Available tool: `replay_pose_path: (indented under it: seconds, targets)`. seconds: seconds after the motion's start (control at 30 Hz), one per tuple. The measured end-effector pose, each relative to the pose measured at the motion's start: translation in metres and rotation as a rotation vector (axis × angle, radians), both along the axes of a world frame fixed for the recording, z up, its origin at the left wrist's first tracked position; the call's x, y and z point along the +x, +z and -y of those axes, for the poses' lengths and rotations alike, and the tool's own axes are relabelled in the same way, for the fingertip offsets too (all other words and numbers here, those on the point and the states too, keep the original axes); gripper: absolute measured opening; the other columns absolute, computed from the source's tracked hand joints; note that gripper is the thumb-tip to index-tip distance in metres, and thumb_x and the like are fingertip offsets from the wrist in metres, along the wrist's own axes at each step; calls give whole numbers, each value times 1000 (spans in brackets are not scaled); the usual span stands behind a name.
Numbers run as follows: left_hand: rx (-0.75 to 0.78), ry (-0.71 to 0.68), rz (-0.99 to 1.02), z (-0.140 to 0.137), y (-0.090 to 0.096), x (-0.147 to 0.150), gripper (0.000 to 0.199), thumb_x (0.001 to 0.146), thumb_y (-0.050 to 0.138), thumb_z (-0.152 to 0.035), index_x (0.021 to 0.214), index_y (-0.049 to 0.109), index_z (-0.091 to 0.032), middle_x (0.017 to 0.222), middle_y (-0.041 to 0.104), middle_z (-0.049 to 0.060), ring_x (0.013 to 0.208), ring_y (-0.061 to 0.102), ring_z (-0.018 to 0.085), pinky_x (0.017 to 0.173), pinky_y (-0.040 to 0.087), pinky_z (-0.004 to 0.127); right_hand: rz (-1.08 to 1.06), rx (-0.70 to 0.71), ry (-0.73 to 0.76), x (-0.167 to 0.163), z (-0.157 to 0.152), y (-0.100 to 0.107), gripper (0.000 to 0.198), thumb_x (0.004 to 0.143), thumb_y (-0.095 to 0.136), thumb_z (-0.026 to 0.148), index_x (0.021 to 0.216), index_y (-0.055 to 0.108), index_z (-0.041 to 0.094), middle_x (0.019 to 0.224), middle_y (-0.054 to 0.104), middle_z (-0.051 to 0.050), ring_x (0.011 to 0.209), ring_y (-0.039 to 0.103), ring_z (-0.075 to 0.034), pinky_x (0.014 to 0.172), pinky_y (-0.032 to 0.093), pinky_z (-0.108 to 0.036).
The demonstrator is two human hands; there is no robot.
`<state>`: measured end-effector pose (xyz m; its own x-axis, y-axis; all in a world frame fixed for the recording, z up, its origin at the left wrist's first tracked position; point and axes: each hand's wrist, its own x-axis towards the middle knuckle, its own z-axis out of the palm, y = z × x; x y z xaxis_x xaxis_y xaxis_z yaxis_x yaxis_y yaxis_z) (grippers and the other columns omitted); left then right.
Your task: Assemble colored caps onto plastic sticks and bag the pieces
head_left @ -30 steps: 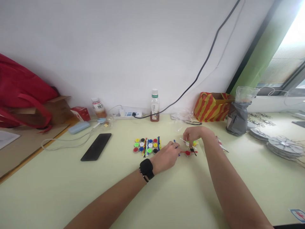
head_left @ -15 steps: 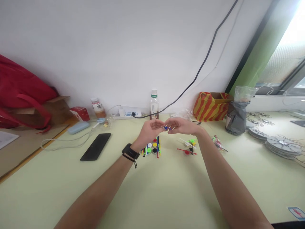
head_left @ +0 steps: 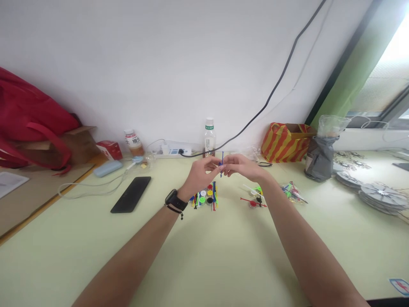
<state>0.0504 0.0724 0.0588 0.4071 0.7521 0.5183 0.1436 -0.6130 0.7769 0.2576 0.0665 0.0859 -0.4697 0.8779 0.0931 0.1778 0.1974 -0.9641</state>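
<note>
Between the fingertips of both hands a thin blue plastic arrow (head_left: 223,157) stands nearly upright above the table. My left hand (head_left: 202,174) pinches it from the left, wearing a black watch on the wrist. My right hand (head_left: 243,167) is closed on it from the right. A small darker blue part seems to sit at the arrow's middle, mostly covered by fingers. Below my left hand lie several coloured round discs (head_left: 209,193) with bundles of thin arrows (head_left: 214,197) beside them. Under my right forearm are arrows joined to discs, among them a red spinner (head_left: 253,204), partly hidden.
A clear bag of coloured parts (head_left: 292,192) lies right of my forearm. A black phone (head_left: 131,194) and a white cable are at left. Along the wall stand a drink bottle (head_left: 209,136), a power strip (head_left: 179,150) and a striped bag (head_left: 284,143). Grey discs (head_left: 383,195) are stacked at right.
The blue arrow has turned from lying roughly flat between the fingers to nearly upright. Both hands stay close together, and the whole view has shifted slightly.
</note>
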Motion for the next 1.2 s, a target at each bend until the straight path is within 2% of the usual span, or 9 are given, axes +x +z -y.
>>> replay_pose_path:
  seconds: [0.13,0.27,0.4,0.5,0.57,0.63,0.8,0.97,1.2]
  targets:
    - [39,-7,-11,0,1,-1,26,91,69,-36,107,72,-16,103,75,9,88,73,20,85,63,35,-76,-5,-31,-6,-2,-5,19,77,69,24,94,60,22,81,71,-2,80,66,-18,79,55,-34]
    - [26,-57,-61,1,-1,-3,20,90,68,-32,102,70,-16,98,75,7,86,72,18,85,62,34,19,34,-9,-8,-6,-11,15,77,60,23,92,58,21,74,65,1,71,61,-15,68,50,-28]
    - [26,-32,-150,5,-12,2,13,88,67,-30,86,64,-18,81,71,2,72,68,16,73,59,29,380,103,-176,-4,-10,-17,16,86,49,29,98,58,22,78,62,1,71,56,-15,60,43,-25]
    - [87,9,-337,11,-25,10,12,83,69,-25,75,62,-19,79,71,2,74,66,18,72,55,31,690,43,-170,6,-12,-21,20,84,54,27,102,62,22,90,68,-3,76,61,-16,63,45,-25]
    - [134,25,-452,16,-33,15,5,82,70,-24,84,67,-21,88,74,2,86,68,22,80,54,35,797,-24,-116,15,-12,-24,20,77,64,26,97,67,22,87,70,-4,71,61,-17,60,44,-26]
    - [175,6,-564,20,-39,18,9,84,69,-24,92,70,-24,92,75,3,94,67,25,86,52,38,858,-65,-92,26,-12,-25,20,72,72,27,91,69,22,83,71,-4,64,61,-16,56,44,-27]
    - [281,42,-752,18,-45,15,10,90,66,-24,90,75,-23,89,74,8,98,63,29,91,48,44,976,-86,-130,56,-13,-16,22,64,82,32,79,71,21,82,73,-6,67,63,-19,56,45,-28]
    - [327,72,-768,11,-42,7,18,92,64,-26,105,76,-23,105,77,7,105,59,30,93,46,45,1109,-220,-106,65,-11,-15,18,54,85,27,64,72,20,73,72,-5,70,66,-23,58,47,-30]
    - [300,97,-665,8,-25,2,20,93,64,-31,109,74,-23,110,76,6,104,61,29,96,47,44,1117,-231,-132,64,-10,-14,3,60,68,16,59,67,19,77,76,-7,70,67,-21,59,47,-30]
